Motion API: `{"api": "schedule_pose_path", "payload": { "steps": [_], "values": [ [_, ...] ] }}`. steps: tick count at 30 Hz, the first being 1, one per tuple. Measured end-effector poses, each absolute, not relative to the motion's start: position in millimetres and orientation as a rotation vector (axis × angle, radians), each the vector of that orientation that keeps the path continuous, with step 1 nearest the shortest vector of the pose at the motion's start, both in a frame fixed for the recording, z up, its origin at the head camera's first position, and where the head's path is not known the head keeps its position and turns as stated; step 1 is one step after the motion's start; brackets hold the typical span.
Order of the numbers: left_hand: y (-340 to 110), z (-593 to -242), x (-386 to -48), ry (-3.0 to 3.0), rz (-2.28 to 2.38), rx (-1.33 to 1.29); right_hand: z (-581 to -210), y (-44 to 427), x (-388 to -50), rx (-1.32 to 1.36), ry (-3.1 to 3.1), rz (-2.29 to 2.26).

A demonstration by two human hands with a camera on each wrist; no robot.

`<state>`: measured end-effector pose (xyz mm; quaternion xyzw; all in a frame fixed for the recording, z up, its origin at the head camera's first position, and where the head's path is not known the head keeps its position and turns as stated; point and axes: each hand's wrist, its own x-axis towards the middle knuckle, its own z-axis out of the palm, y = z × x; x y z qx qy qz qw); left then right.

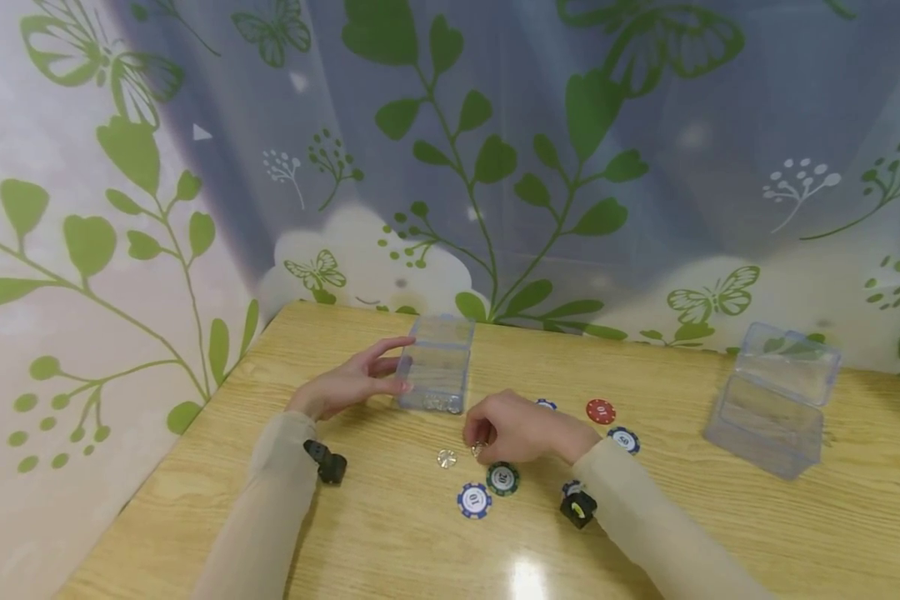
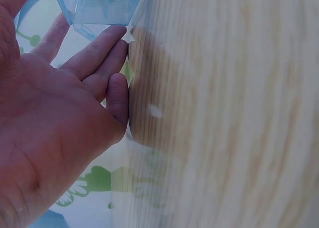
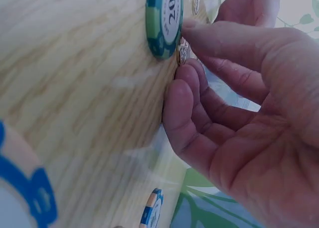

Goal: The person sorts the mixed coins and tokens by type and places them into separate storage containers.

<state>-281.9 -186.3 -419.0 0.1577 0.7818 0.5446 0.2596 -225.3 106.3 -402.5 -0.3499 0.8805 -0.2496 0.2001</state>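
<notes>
Pinching a coin [image 3: 182, 53] by 1 green chip [image 1: 503, 479], the right hand [image 1: 521, 423] has 1 blue chip [image 1: 474, 501] near. The left hand [image 1: 354, 383], fingers spread, touches a box [image 1: 437, 367] with coins [image 1: 442, 404] inside. Another box [image 1: 765, 425] stands far right.

— The light is good?
— In the head view it is bright, with white glare on the table [image 1: 390, 542].
— And the wrist views?
— Dimmer and softer; in the left one, shadow lies beside the fingers [image 2: 92, 56].
</notes>
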Motion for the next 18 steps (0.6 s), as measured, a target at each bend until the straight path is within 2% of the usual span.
{"api": "schedule_pose_path", "payload": {
  "steps": [18],
  "values": [
    [-186.3,-417.2,-280.2,2.097,1.491,0.426,-416.5,123.6,-234.8,-0.903,2.496,-0.83]
  ]
}}
